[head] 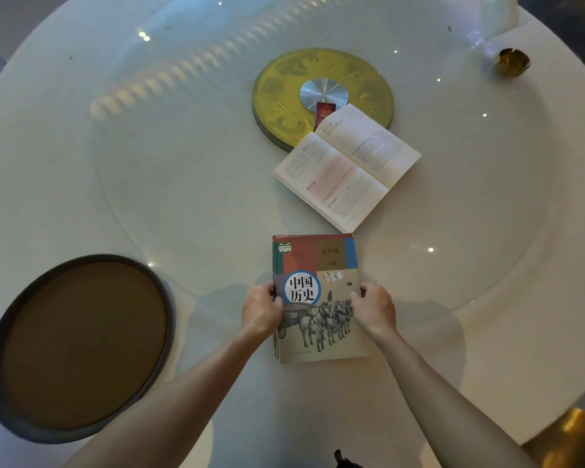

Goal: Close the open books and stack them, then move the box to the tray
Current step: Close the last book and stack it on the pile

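Note:
A closed history textbook [318,265] with horses on its cover lies near the table's front, apparently on top of another closed book. My left hand [261,309] grips its left edge and my right hand [374,309] grips its right edge. Further back an open book [347,167] lies flat with its pages up. Behind it stands a small red box [324,113], partly hidden by the open book's far corner. The round brown tray [81,346] with a dark rim sits at the front left.
A gold disc [284,92] with a silver hub sits at the middle of the glass turntable [183,163] on the round white table [537,265]. A glass and a gold ornament [511,62] stand at the far right.

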A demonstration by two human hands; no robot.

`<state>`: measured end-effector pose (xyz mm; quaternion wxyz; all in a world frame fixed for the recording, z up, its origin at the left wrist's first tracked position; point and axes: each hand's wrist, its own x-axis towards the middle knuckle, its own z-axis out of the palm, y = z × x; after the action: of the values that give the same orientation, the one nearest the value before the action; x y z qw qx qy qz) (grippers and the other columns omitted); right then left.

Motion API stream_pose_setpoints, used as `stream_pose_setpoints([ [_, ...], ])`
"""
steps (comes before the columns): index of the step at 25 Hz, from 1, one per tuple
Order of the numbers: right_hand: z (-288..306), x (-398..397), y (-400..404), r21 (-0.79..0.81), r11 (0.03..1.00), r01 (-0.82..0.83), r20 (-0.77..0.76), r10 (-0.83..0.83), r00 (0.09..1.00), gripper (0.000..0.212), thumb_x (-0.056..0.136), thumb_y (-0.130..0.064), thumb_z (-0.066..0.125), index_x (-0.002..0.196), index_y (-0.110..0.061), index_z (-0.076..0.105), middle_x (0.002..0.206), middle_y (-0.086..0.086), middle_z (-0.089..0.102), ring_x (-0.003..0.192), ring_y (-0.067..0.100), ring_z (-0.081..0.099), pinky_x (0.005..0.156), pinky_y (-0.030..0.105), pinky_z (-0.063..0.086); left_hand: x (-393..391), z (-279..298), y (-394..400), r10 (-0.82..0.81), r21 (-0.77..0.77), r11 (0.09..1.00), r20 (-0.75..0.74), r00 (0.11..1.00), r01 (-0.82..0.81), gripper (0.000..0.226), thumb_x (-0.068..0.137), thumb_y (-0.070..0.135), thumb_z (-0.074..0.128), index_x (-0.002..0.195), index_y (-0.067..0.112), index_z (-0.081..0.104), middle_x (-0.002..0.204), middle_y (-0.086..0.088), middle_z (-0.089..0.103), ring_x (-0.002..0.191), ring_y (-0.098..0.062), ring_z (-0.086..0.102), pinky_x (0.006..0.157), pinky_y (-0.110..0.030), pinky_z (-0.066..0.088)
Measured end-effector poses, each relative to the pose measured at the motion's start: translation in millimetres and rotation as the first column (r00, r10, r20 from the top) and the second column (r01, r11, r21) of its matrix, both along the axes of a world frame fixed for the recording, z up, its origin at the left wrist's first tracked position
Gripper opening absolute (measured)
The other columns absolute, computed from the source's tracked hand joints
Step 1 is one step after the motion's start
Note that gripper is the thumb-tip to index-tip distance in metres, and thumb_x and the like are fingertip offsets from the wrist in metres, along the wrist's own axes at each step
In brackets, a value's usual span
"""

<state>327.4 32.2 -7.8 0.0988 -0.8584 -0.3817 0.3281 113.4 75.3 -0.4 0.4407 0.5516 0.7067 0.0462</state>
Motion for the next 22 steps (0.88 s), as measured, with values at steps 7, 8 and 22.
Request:
stream_pose_setpoints([
  [7, 6, 10, 16, -0.025, 0.998, -0.054, -0.038, 0.053, 0.998, 0.037, 0.091, -0.028, 0.056, 0.058, -0.011, 0.055, 0.057, 0.003, 0.059, 0.054, 0.025, 0.056, 0.052, 0.035, 0.044, 1, 2, 22, -0.042, -0.02, 0.999, -0.114, 0.993, 0.039, 0.031, 0.087, 0.035, 0.057, 0.107, 0.015, 0.069, 0.096, -0.001, 0.073, 0.081, -0.018, 0.067, 0.06, -0.029, 0.05],
  [8, 7, 18, 25, -0.037, 0.999, -0.034, -0.047, 0.032, 0.998, 0.041, 0.092, -0.028, 0.054, 0.053, -0.015, 0.049, 0.052, 0.001, 0.052, 0.05, 0.023, 0.049, 0.051, 0.033, 0.038, 4, 4, 32, -0.04, -0.003, 0.999, -0.149, 0.988, 0.04, 0.035, 0.087, 0.039, 0.056, 0.111, 0.015, 0.065, 0.103, -0.002, 0.07, 0.086, -0.018, 0.065, 0.065, -0.03, 0.049],
  [22, -10, 85, 158, 0.032, 0.86, 0.51, -0.621, -0.383, 0.684, 0.022, 0.095, -0.02, 0.067, 0.105, -0.001, 0.073, 0.106, 0.012, 0.075, 0.09, 0.018, 0.066, 0.086, 0.042, 0.061, 83, 14, 237, 0.038, 0.186, 0.981, 0.077, 0.996, -0.052, 0.072, 0.09, 0.026, 0.07, 0.152, 0.015, 0.036, 0.151, -0.008, 0.043, 0.137, -0.025, 0.043, 0.11, -0.041, 0.04],
])
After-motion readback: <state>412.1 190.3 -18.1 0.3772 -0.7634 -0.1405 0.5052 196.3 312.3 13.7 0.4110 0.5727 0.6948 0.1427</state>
